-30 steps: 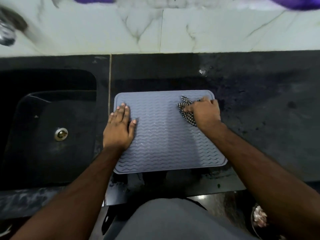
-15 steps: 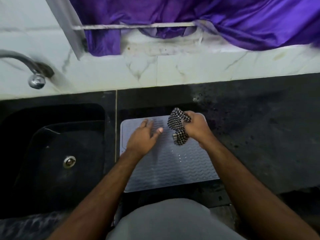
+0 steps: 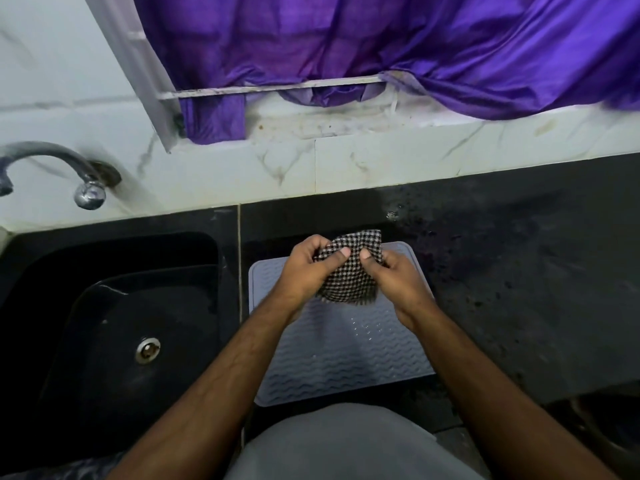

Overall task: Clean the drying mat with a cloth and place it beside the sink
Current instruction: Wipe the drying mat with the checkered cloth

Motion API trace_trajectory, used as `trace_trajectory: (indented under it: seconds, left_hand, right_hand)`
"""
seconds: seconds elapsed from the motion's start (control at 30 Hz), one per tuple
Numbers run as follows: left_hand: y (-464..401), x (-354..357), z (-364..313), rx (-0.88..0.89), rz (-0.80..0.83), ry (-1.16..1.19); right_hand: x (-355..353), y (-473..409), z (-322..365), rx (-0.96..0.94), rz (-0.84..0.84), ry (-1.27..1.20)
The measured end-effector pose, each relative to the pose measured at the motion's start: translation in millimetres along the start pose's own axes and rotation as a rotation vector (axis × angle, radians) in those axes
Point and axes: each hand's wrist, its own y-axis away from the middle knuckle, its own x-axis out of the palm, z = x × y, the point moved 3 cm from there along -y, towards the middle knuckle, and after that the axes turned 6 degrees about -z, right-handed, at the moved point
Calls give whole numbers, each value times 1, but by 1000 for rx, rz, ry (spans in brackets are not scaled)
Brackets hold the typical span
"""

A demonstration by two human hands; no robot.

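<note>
A grey ribbed drying mat [image 3: 349,355] lies flat on the black counter, just right of the sink [image 3: 114,327]. Above its far half I hold a black-and-white checked cloth [image 3: 349,282] spread between both hands, lifted off the mat. My left hand [image 3: 308,268] pinches the cloth's left side with the thumb on top. My right hand [image 3: 394,275] grips its right side. My forearms hide parts of the mat's left and right edges.
The black sink has a metal drain [image 3: 148,349], and a chrome tap [image 3: 69,174] sticks out of the marble wall at far left. A purple curtain [image 3: 381,46] hangs over the window ledge behind. Speckled black counter [image 3: 536,278] stretches to the right.
My right hand lifted the cloth off the mat. My left hand left the mat and took hold of the cloth too. The view tilted up, showing the curtain and tap.
</note>
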Motion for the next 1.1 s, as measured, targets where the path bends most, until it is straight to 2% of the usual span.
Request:
trace_trajectory:
  seconds: [0.1,0.2,0.27,0.33,0.43,0.5,0.57,0.67,0.77,0.87,0.93,1.0,1.1]
  left_hand:
    - [-1,9,-10,4,-61,-186]
    - [-4,13,-16,50,-251,-476]
    - [-7,17,-13,-17,-315,-381]
    - [-8,23,-8,-194,-308,-118]
    - [-6,27,-10,-410,-185,163]
    - [-6,23,-9,-443,-76,126]
    - [-7,21,-3,-401,-8,-10]
    - [-9,23,16,-276,2,-187]
    - [-15,14,45,-89,-22,-562]
    - [-21,-1,76,-68,76,-877]
    - [-20,-1,96,-56,137,-1122]
    - [-20,3,111,26,151,-1368]
    - [-28,9,113,45,145,-1462]
  right_hand:
    - [2,3,-5,-86,-39,-41]
    - [7,12,-2,-314,-187,246]
    - [17,24,0,-490,-164,381]
    - [29,31,-8,-564,-58,502]
    - [31,28,-25,-527,49,561]
    - [16,18,-32,-466,30,499]
    - [-1,6,-38,-410,-38,525]
    - [-17,-8,-50,-336,-56,795]
    - [-42,-19,-54,-268,-176,957]
    - [-69,-34,-46,-291,-314,1029]
    - [-75,-49,-42,-364,-273,1097]
    - [-70,-66,-40,-435,-195,1195]
    - [-43,-83,-41,-495,-20,1218]
